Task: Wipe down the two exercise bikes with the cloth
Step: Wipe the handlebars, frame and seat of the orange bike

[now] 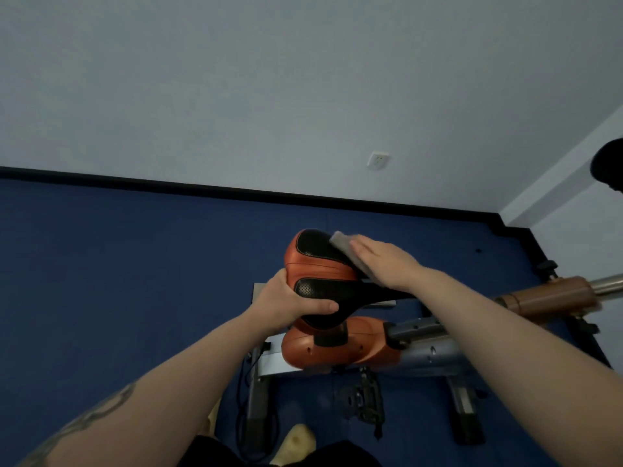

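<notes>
An exercise bike (340, 345) with an orange body and grey frame stands on the blue floor below me. Its orange and black saddle (317, 261) is at the middle of the view. My left hand (290, 301) grips the near side of the saddle, thumb curled over the black padding. My right hand (384, 261) lies flat with straight fingers on a grey cloth (340, 242), pressing it onto the far right part of the saddle. Most of the cloth is hidden under the hand. A brown handlebar grip (546, 294) with a metal end reaches out at the right.
The bike's grey base legs (256, 392) and a pedal (364, 399) are below the saddle. A black cable (241, 399) runs down at the left leg. A white wall with a socket (377, 160) and black skirting lies behind. A dark object (608, 166) shows at the right edge.
</notes>
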Demonstrator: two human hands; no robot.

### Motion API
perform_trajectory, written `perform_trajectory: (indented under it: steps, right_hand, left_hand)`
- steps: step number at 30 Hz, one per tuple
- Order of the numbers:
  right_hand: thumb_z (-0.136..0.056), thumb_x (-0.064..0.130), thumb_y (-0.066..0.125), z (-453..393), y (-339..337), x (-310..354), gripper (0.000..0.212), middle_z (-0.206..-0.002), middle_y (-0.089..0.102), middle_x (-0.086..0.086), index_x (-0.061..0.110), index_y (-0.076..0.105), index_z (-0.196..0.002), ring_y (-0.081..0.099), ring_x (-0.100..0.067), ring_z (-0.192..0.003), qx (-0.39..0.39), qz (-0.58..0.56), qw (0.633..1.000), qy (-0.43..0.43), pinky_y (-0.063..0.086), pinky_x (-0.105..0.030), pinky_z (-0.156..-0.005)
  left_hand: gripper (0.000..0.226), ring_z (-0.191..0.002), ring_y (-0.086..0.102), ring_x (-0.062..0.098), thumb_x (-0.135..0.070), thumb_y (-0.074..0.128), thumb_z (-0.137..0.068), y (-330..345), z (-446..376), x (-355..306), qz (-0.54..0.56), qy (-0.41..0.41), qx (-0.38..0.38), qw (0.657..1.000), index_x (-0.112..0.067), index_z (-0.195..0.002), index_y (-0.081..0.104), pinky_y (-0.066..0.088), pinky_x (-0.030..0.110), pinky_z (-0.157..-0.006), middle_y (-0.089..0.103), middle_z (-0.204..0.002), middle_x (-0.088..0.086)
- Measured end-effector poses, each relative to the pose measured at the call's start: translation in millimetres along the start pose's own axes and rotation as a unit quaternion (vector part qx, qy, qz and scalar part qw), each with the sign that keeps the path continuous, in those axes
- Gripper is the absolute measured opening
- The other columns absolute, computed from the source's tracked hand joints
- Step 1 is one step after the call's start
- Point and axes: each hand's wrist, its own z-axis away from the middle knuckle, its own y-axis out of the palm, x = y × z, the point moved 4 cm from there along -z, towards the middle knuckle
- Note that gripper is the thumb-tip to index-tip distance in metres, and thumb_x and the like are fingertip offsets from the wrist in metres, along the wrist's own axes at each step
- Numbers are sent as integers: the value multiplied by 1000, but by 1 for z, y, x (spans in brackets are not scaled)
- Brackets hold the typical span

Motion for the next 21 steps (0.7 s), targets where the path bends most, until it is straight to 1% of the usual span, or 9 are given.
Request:
perform_trajectory:
  steps: [3, 6, 8, 11, 12, 14, 17, 19, 21]
  right_hand:
    - [-104, 34, 22, -12, -2, -3, 46, -145, 45, -12, 19, 34, -145, 47, -32, -126, 34, 69, 991, 113, 40, -46, -101]
    - [-102, 43, 17, -32, 0, 39, 47, -139, 50, -8, 28, 41, -139, 50, -32, -123, -31, -10, 990, 136, 40, -46, -95]
    - [-102, 47, 19, -34, 4, 65, 45, -142, 47, -1, 32, 44, -136, 49, -28, -123, -113, -68, 988, 82, 38, -44, -92]
    - [-103, 44, 31, -12, 11, 75, 41, -150, 36, 10, 38, 40, -143, 40, -19, -132, -146, -51, 984, -89, 39, -41, -100]
    - [-103, 44, 33, -5, 10, 63, 42, -151, 34, 12, 40, 36, -144, 39, -17, -134, -133, -61, 984, -106, 39, -40, -101]
    - [-103, 46, 29, 4, 7, 30, 43, -149, 39, 9, 40, 33, -145, 44, -18, -130, -99, -53, 993, -40, 43, -41, -98]
    - [-104, 41, 17, -1, 1, 9, 43, -137, 53, -2, 28, 46, -133, 53, -27, -119, -56, 21, 991, 123, 44, -45, -95]
    - [-103, 41, 17, -12, 3, 31, 43, -135, 54, -3, 27, 48, -128, 54, -29, -117, -83, -11, 988, 130, 43, -45, -93]
    - [-102, 46, 23, -20, 11, 65, 42, -142, 47, 2, 32, 46, -134, 49, -27, -123, -152, -41, 984, 79, 39, -43, -95]
  left_hand:
    - [58, -79, 67, -6, -23, 93, -59, -1, 0, 1, -4, -2, 3, 1000, -30, -106, 59, 49, 7, -60, 72, -95, -8]
    - [59, -80, 69, -1, -20, 92, -60, -1, 1, 0, -3, -2, -1, 1000, -25, -110, 62, 50, 9, -61, 73, -97, -5]
    - [58, -78, 69, -1, -16, 91, -61, 0, 1, 0, 6, -6, 1, 1000, -21, -110, 61, 50, 9, -59, 73, -94, -4]
    - [48, -72, 68, -5, -8, 88, -65, 1, 1, -2, 23, 6, 14, 1000, -22, -102, 61, 49, 7, -57, 74, -79, -13]
    - [46, -71, 67, -7, -6, 87, -66, 2, 1, -3, 20, 12, 20, 1000, -24, -99, 60, 48, 6, -57, 73, -76, -19]
    - [50, -76, 68, -5, -8, 87, -67, 2, 1, -4, 9, 15, 30, 999, -26, -102, 57, 50, 8, -60, 73, -81, -20]
    - [89, -104, 64, 10, -23, 93, -60, -3, -1, 0, -19, -31, 24, 999, -21, -132, 40, 55, 27, -88, 64, -117, -3]
    - [123, -115, 56, 13, -28, 94, -56, -4, -2, 4, -28, -32, 28, 999, -25, -148, 14, 50, 31, -95, 49, -135, 1]
    - [149, -127, 46, 14, -37, 97, -46, -6, -2, 1, -34, -4, 19, 999, -30, -151, -9, 44, 34, -101, 33, -146, -1]
